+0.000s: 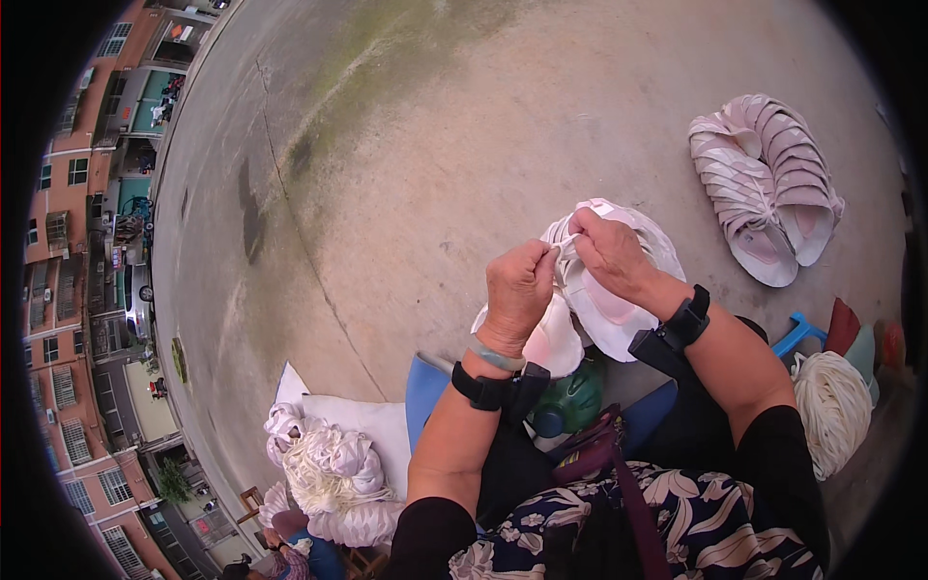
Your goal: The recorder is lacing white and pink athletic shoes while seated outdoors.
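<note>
In front of me, my left hand and my right hand are close together, both with fingers pinched. A short piece of white cord runs between them. Just beneath it lie nested white and pink shoe uppers, bundled in curved stacks; my hands and wrists cover part of them. A second pair of bundled shoe uppers rests on the concrete at the right, apart from my hands.
A green plastic bottle is by my lap. White cord hanks lie at right and left, the left among more uppers. A blue plastic piece is at right. Another person sits at lower left; buildings line the far left.
</note>
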A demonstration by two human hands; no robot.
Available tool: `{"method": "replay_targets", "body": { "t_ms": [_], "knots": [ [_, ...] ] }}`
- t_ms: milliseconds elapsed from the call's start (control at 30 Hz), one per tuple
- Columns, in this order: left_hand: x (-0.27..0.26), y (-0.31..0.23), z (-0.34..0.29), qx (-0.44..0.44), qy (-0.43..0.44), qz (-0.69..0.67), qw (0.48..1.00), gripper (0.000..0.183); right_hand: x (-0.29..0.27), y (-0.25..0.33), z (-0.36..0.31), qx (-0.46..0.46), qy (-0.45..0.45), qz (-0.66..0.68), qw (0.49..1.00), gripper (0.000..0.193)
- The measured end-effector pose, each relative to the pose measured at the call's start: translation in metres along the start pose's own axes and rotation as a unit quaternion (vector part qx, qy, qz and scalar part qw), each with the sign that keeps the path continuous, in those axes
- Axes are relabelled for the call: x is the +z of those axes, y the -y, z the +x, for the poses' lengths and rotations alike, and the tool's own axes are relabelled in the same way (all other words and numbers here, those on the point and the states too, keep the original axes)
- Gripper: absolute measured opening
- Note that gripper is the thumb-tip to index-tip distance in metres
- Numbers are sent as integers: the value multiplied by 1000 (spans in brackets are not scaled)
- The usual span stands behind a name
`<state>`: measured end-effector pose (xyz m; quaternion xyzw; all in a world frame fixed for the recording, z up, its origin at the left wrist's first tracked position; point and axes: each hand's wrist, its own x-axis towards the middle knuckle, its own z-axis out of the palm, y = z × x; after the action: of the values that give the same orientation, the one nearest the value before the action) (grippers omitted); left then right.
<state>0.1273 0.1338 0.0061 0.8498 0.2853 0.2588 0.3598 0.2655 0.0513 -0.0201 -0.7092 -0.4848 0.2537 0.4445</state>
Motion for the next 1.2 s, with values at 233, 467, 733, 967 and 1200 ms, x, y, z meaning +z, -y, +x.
{"method": "replay_targets", "body": {
  "t_ms": [233, 467, 733, 967, 1200],
  "knots": [
    [-2, -7, 0, -4, 19, 10, 1000, 7, 0, -6, 1, -58, 2, -87, 995, 12],
    [-11, -4, -10, -64, 72, -21, 995, 10, -4, -19, 4, -55, -13, -68, 996, 11],
    [-23, 1, -23, -207, 134, -165, 955, 14, -2, -21, 4, -29, 42, 5, 999, 14],
    [-32, -1, -21, -238, 162, -211, 934, 12, 1, -20, 5, -31, 60, 10, 998, 15],
    [-42, 11, -16, -324, 218, -291, 874, 12, -18, -22, 13, 78, 110, 166, 977, 17]
  ]
}}
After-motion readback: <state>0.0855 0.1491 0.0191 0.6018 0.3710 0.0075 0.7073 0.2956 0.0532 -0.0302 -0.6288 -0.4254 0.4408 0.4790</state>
